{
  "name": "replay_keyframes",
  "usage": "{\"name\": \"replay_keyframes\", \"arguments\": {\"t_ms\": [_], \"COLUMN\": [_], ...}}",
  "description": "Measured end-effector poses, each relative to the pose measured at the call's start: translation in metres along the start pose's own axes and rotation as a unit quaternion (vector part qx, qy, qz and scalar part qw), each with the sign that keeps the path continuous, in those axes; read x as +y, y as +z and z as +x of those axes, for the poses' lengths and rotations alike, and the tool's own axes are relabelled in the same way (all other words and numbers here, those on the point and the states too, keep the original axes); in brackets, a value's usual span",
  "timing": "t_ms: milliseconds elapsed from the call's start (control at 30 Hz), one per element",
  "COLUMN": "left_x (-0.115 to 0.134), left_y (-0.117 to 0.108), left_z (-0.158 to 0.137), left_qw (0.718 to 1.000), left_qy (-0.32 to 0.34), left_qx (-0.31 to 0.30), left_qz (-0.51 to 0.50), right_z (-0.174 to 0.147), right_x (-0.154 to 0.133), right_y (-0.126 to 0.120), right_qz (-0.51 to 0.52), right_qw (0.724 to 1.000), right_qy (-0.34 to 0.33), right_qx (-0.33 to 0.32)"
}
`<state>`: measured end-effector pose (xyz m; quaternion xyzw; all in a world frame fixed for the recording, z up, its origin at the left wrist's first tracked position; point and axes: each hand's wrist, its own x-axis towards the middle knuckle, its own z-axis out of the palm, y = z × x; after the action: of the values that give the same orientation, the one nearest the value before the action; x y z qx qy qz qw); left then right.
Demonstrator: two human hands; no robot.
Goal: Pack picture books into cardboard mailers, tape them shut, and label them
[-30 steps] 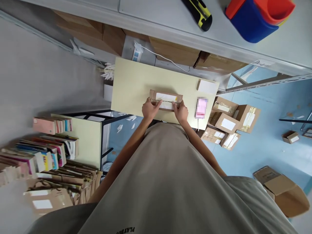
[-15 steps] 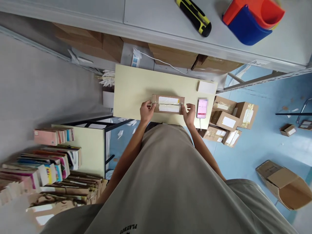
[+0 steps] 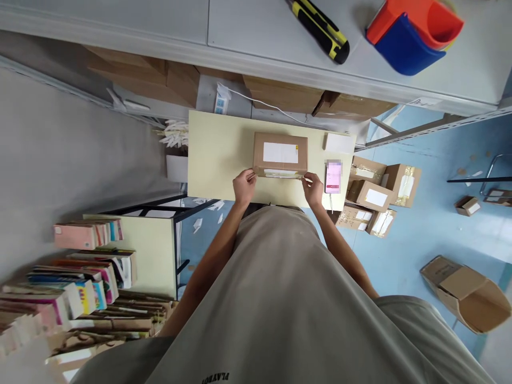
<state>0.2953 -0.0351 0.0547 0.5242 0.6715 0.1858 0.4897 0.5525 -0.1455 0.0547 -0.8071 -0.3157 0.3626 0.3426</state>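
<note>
A brown cardboard box (image 3: 280, 145) rests on the pale yellow table in front of me. Its larger face, with a white label (image 3: 280, 153), is turned upward, and clear tape runs along its near lower edge. My left hand (image 3: 244, 186) pinches the near left corner between thumb and fingers. At the near right corner my right hand (image 3: 313, 189) has its fingers closed in a similar pinch. To the right of the box lies a phone (image 3: 333, 177) with a lit pink screen, a cable at its end. A small white box (image 3: 340, 142) sits behind the phone.
A grey shelf (image 3: 248, 32) crosses above the table's far edge, bearing a yellow-and-black utility knife (image 3: 322, 31) and a red-and-blue tape dispenser (image 3: 414, 34). Taped parcels (image 3: 374, 197) are stacked at the table's right. Rows of books (image 3: 80, 277) stand on the left.
The box has tipped away from me: its narrow taped side faced up before, and now the broad labelled face does. Both hands have stayed at its near corners, their fingers now pinched closer.
</note>
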Motion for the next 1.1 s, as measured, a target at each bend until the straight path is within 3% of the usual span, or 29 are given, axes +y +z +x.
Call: {"name": "replay_keyframes", "arguments": {"t_ms": [133, 267, 367, 467, 600, 767, 933, 1100], "left_x": [-0.015, -0.024, -0.018, 0.001, 0.038, 0.071, 0.076, 0.07], "left_y": [-0.002, -0.011, -0.01, 0.006, 0.06, 0.161, 0.245, 0.294], "left_z": [0.004, 0.0, -0.003, -0.001, 0.009, 0.026, 0.06, 0.103], "left_qw": [0.995, 0.993, 0.993, 0.989, 0.973, 0.948, 0.95, 0.963], "left_qy": [-0.05, -0.039, 0.018, 0.111, 0.207, 0.276, 0.244, 0.204], "left_qx": [-0.032, 0.023, 0.072, 0.047, -0.043, -0.138, -0.181, -0.165], "left_qz": [0.081, 0.109, 0.088, 0.086, 0.096, 0.075, 0.071, 0.064], "right_z": [-0.003, -0.006, 0.005, 0.029, 0.069, 0.109, 0.15, 0.194], "right_x": [0.012, 0.022, 0.031, 0.044, 0.06, 0.075, 0.103, 0.136], "right_y": [0.012, 0.003, -0.019, -0.051, -0.094, -0.122, -0.121, -0.112], "right_qz": [-0.008, 0.014, 0.014, -0.011, -0.045, -0.044, -0.035, -0.05], "right_qw": [0.998, 0.998, 1.0, 0.997, 0.985, 0.974, 0.978, 0.977], "right_qy": [0.047, 0.027, 0.023, 0.027, 0.043, 0.046, 0.044, 0.049], "right_qx": [-0.041, -0.051, -0.001, 0.069, 0.163, 0.215, 0.202, 0.202]}}
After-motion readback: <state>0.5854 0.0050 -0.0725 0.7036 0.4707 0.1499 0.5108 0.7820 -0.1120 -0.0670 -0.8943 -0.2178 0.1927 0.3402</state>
